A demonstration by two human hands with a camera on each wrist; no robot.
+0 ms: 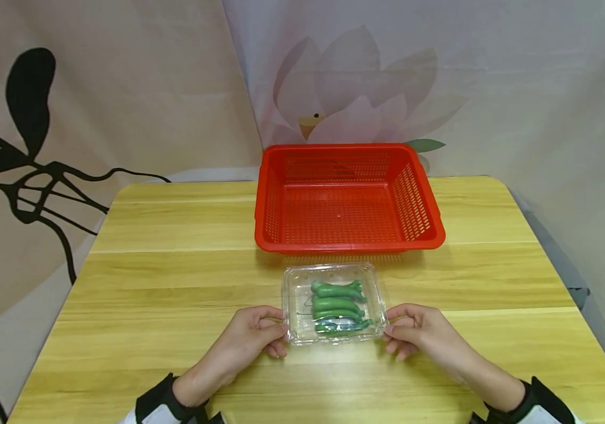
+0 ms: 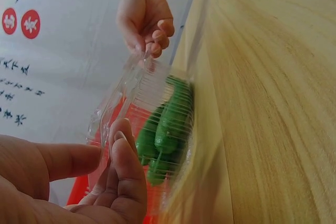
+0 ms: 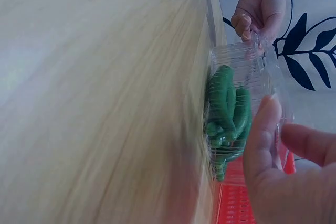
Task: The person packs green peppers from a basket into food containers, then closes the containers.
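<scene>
A clear plastic clamshell box [image 1: 297,277] lies in front of the red basket, its lid seemingly down. Inside it are several long, curved green vegetables [image 1: 336,304] that look like peppers, lying side by side. My left hand [image 1: 256,334] pinches the box's rim at its left side between thumb and fingers. On the opposite side, my right hand [image 1: 420,333] pinches the rim the same way. Both wrist views show the ribbed side wall of the box, with the green vegetables [image 2: 170,124] behind it. Whether the box touches the table cannot be told.
A red plastic basket [image 1: 350,247] with perforated walls stands at the back of the wooden table [image 1: 175,265], just behind the box, with nothing visible inside. A printed cloth backdrop [image 1: 175,88] hangs behind the table.
</scene>
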